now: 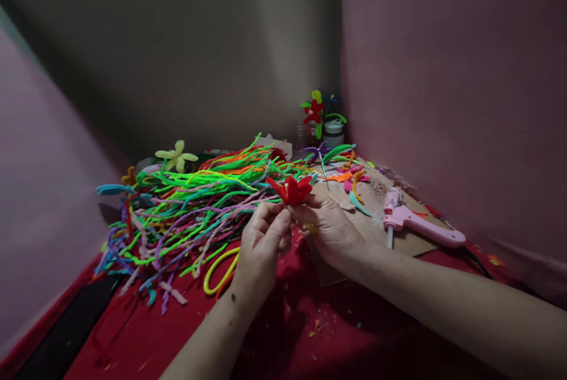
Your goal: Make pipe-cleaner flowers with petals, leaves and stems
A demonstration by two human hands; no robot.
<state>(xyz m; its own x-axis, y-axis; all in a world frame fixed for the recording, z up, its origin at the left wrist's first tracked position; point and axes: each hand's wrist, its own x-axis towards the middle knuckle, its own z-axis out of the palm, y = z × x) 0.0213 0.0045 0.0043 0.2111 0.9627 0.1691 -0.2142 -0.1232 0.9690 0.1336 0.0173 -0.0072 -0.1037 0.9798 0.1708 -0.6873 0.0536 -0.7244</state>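
Observation:
A red fuzzy flower [291,190] with pointed petals and a pale centre is held up at the middle of the view. My left hand [266,238] pinches it from below on the left side, thumb and fingers pressed together. From the right, my right hand [330,229] grips the flower's base, its fingers closed too. The fingertips of both hands meet just under the petals and hide the stem. A bit of yellow shows beneath my right fingers. Behind my left hand lies a big heap of coloured pipe cleaners [208,197].
A pink glue gun [420,226] rests on a brown board [414,243] at the right. A yellow loop [212,276] lies left of my left wrist. Further back are a pale yellow flower [177,157], a purple flower [318,150] and a lidded jar [333,132].

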